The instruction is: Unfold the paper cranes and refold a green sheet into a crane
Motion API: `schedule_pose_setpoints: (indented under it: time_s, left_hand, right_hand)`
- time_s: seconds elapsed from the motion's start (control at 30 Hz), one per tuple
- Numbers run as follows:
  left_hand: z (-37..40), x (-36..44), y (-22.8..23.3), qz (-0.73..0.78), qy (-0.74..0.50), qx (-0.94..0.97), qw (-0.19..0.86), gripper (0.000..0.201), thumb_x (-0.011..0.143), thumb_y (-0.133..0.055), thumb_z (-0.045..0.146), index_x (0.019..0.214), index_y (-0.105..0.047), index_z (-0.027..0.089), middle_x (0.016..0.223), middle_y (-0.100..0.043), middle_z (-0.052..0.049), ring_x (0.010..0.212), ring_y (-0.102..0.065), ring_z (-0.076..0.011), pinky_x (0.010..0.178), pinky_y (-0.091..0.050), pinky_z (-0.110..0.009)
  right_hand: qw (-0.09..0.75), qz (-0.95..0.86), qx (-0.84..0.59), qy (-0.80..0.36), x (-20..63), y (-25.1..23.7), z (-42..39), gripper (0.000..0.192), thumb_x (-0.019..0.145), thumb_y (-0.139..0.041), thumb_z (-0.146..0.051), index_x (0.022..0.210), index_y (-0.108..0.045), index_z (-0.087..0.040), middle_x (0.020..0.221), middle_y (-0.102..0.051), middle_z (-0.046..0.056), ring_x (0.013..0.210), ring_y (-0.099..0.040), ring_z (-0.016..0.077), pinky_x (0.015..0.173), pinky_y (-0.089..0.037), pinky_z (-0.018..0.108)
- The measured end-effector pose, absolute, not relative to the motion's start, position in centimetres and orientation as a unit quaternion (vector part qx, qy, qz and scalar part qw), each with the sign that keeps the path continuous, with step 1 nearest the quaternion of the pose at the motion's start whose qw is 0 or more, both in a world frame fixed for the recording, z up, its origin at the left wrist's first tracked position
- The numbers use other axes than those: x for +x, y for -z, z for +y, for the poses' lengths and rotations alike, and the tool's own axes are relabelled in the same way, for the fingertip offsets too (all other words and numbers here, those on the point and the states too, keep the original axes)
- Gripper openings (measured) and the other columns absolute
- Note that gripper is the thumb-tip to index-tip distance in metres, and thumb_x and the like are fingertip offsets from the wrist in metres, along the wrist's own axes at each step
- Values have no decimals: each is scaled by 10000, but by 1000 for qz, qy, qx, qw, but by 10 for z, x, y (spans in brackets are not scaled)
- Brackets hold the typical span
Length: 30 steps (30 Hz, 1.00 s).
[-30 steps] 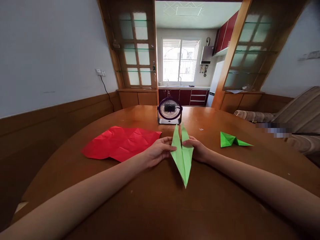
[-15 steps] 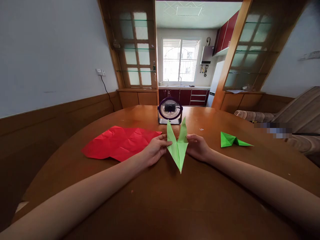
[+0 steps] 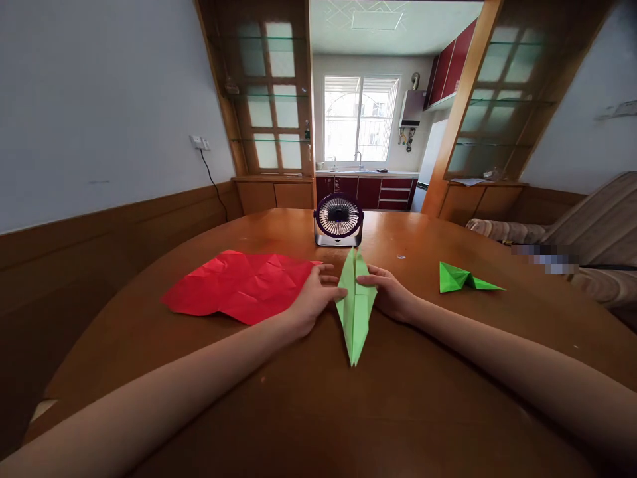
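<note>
A light-green folded origami paper is held in front of me above the table, long and narrow with a crease down its middle. Its two upper points lie close together, and the lower end tapers to a split tip. My right hand grips its right edge, thumb across the front and fingers behind. At the left edge, my left hand pinches the paper with a fingertip on its face; its upper fingers are partly stretched away from the sheet. A crumpled red paper lies flat just left of my left hand.
A brighter green folded paper rests on the right of the round wooden table. A small dark fan stands behind the paper, near the table's far side. A striped sofa is at the right.
The light-green paper's two spread upper points have come together, and its lower end now shows a split tip. My right thumb has moved onto its front. Red paper and fan stay put.
</note>
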State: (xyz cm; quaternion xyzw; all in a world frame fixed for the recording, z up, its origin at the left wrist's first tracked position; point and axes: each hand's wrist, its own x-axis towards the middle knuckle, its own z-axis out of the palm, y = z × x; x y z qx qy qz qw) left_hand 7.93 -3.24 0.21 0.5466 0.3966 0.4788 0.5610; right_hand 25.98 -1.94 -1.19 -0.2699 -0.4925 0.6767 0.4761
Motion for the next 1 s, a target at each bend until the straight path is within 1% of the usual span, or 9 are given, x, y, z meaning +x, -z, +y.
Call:
schedule_pose_setpoints:
  time_s: [0.13,0.23,0.37,0.53,0.6,0.7,0.83,0.93,1.0]
  left_hand:
    - [-39,79,-4,376,-486,709,346,308,705,-754,204,985,-625,195,1066,-571,-67,994,-543,-212,832,-438,-302]
    - [-44,80,-6,352,-411,752,377,282,683,-774,235,928,-647,181,940,-622,-55,843,-573,-193,771,-440,-301]
    - [-38,80,-4,333,-406,680,512,264,670,-708,116,918,-627,160,893,-675,-57,804,-620,-188,734,-448,-286]
    - [-26,76,0,342,-452,558,606,373,657,-608,56,1007,-561,175,863,-677,-34,783,-642,-182,732,-463,-283]
    - [-23,76,2,358,-458,548,601,455,640,-568,37,1065,-521,194,847,-663,-15,722,-621,-162,679,-449,-261]
    - [-20,76,6,367,-457,569,577,437,638,-547,48,1047,-501,195,859,-639,-15,714,-592,-154,651,-430,-246]
    - [-21,76,6,361,-447,624,530,431,670,-583,97,1075,-478,197,920,-594,-23,754,-566,-155,639,-417,-237]
    - [-26,72,0,363,-437,681,462,515,695,-611,119,1176,-456,216,868,-543,1,699,-530,-141,597,-392,-226]
    - [-28,69,-5,358,-425,732,394,528,706,-630,125,1203,-481,223,881,-543,-2,726,-529,-149,633,-403,-237]
  right_hand:
    - [518,-486,-278,-646,255,14,-19,265,668,-771,-220,805,-546,-196,572,-579,-75,368,-406,50,380,-305,200]
    - [526,-476,-290,-643,254,14,-18,272,679,-781,-297,770,-546,-195,560,-588,-64,378,-468,70,379,-339,206]
    - [510,-480,-274,-659,256,14,-15,284,755,-708,-436,831,-624,-176,595,-604,-37,453,-536,87,456,-419,223]
    - [518,-521,-305,-606,256,20,-16,304,680,-786,-297,927,-665,-169,593,-553,-55,456,-457,67,458,-360,221]
    - [529,-557,-330,-548,255,22,-17,292,672,-793,-273,921,-673,-177,644,-568,-41,524,-473,80,519,-391,233]
    - [545,-608,-367,-446,255,23,-18,354,658,-802,-247,986,-673,-217,897,-638,12,763,-574,141,724,-467,296]
    - [559,-653,-351,-371,258,19,-18,395,652,-804,-223,1027,-691,-273,1208,-576,43,1106,-534,217,963,-415,383]
    - [528,-696,-338,-351,261,17,-17,145,733,-751,-277,875,-740,-248,1047,-642,55,1006,-571,219,915,-432,392]
    - [524,-705,-343,-332,263,16,-15,89,778,-714,-305,833,-751,-246,917,-664,47,887,-590,203,844,-450,378]
